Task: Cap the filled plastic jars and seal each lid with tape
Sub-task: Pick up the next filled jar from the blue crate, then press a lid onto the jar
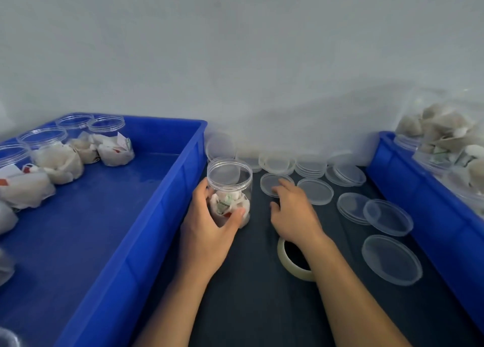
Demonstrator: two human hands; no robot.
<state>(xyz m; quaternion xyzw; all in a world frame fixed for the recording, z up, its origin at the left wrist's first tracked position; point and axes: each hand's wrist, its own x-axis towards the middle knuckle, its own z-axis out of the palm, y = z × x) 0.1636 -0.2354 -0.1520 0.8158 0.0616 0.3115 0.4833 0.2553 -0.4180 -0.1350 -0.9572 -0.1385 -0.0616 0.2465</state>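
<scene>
An open clear plastic jar (229,189) stands upright on the dark table surface (262,307), just beside the outer wall of the left blue bin (146,231); it has no lid and holds white paper-wrapped packets in its lower half. The left hand (209,231) grips it low down, fingers curled round the far-left side and the thumb pressed across the front. The right hand (293,213) is beside the jar, palm down, its fingers spread and gently bent, the fingertips (281,185) reaching onto a loose clear lid (271,183) lying flat on the table — it holds nothing. More clear lids (314,166) lie behind in low stacks along the wall, and others are scattered singly to the right. A roll of tape (290,266) lies under the right wrist, partly hidden by the forearm. Inside the left bin stand further open jars (42,137) with wrapped packets in them. At the right edge a second blue bin (408,189) holds more filled jars — their detail is blurred.
</scene>
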